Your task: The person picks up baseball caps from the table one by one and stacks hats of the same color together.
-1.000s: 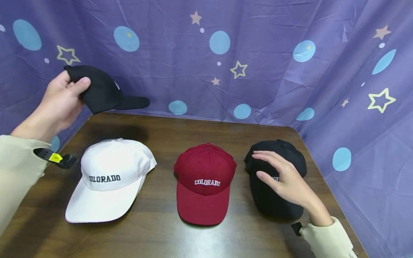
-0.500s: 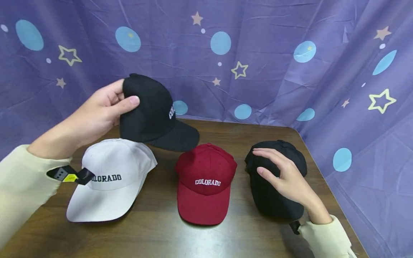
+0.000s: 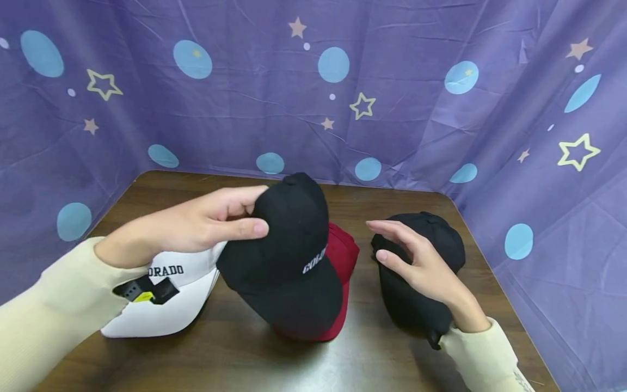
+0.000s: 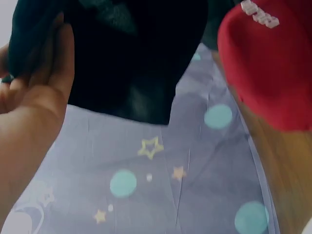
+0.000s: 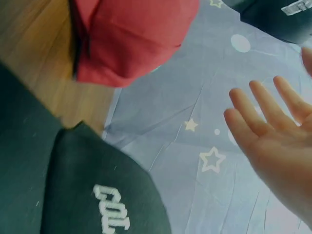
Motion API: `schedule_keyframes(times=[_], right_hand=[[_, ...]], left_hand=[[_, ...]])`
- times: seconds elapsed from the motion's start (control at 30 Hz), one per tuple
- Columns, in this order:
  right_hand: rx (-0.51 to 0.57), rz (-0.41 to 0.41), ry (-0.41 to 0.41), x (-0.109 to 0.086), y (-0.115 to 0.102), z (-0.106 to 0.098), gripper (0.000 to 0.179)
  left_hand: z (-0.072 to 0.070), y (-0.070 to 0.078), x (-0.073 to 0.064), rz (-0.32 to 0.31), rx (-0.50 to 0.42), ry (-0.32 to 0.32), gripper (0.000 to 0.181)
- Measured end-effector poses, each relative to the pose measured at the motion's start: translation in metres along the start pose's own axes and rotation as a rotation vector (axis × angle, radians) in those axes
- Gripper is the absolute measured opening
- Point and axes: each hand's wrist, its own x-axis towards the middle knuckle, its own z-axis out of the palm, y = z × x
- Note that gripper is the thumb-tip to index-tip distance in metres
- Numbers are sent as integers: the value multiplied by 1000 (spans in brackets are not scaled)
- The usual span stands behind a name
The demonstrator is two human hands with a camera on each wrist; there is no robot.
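Note:
My left hand pinches the back edge of a black baseball cap, thumb outside and fingers inside the crown. That cap is tilted, brim down toward me, and covers much of the red baseball cap in the head view. In the left wrist view the held cap's dark crown hangs from the fingers, beside the red cap. My right hand holds nothing; its fingers are extended over a second black cap on the right. The right wrist view shows its spread fingers and palm.
A white baseball cap with dark lettering sits at the left of the brown wooden table, partly behind my left forearm. A purple curtain with stars and blue dots hangs along the back and sides.
My left hand has carried the black cap from the upper left, rightward and down, in front of the red cap. My right hand has shifted slightly left.

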Motion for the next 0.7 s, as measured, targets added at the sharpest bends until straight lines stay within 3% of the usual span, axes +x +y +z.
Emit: schedule_keyframes(times=[0.17,0.3,0.4,0.57,0.7], right_hand=[[162,-61,-125,8,-3,3,70],[271,-116,-221,10,3,6,94],[334,-117,-283,9,7,10,101],[370,-97,-350,8,9,17,89],[365,-116,-393,7,11,21,68]], left_hand=[[17,-3,14,26,17,-168,24],[25,-7,22,30,21,-262,27],[30,-12,28,35,17,-317,27],[37,-24,35,66,0,-394,21],[39,-30,37,63,-17,-409,15]])
